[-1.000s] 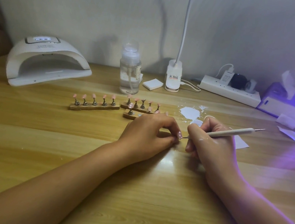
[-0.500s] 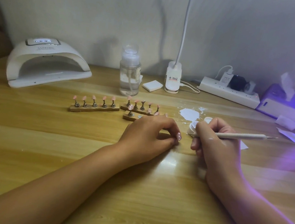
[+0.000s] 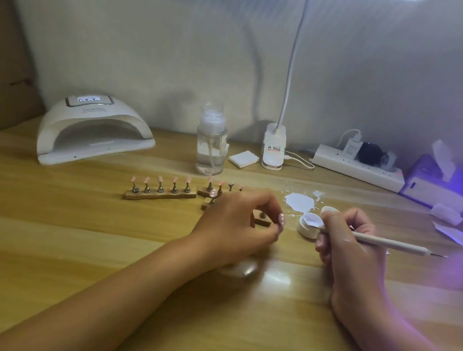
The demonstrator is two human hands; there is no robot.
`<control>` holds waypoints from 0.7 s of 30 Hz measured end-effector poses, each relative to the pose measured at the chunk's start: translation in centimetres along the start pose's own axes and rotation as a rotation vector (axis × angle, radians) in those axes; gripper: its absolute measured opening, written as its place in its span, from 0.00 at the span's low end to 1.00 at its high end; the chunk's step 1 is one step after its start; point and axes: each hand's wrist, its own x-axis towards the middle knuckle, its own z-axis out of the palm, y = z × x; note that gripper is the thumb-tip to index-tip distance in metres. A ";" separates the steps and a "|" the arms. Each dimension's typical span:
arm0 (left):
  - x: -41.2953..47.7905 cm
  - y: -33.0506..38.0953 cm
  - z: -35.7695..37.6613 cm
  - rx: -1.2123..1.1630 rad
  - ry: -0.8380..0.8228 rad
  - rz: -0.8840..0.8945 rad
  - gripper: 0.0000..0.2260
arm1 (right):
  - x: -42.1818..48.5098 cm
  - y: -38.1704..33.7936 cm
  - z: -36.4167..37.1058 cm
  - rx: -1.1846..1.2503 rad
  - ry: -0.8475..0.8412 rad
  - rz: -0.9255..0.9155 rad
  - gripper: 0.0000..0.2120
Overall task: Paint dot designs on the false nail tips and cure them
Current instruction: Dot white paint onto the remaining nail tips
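While in right hand's (image 3: 349,248) grip, pen (image 3: 385,242) at pot (image 3: 303,228); stand (image 3: 262,221) in left hand (image 3: 234,225).

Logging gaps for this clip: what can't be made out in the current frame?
Head view:
- dotting pen lower tip: blurred into the white pot, partly behind the right hand.
- what the left hand holds: covered by its fingers.
- dots on the nail tips: too small.
- white box at right: blurred by purple glare.
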 end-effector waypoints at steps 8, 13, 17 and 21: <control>2.0 -1.4 -7.0 0.227 0.103 -0.175 0.04 | -0.3 -0.3 0.0 -0.035 -0.067 0.049 0.23; 1.8 -2.7 -7.0 0.439 0.017 -0.181 0.03 | -0.4 -0.4 0.0 -0.049 -0.099 0.043 0.24; 1.5 -3.1 -6.4 0.550 0.029 -0.143 0.03 | -0.4 -0.3 0.0 -0.070 -0.107 0.036 0.24; 1.3 -3.6 -5.8 0.596 0.051 -0.120 0.04 | -0.4 -0.2 0.0 -0.083 -0.124 0.029 0.23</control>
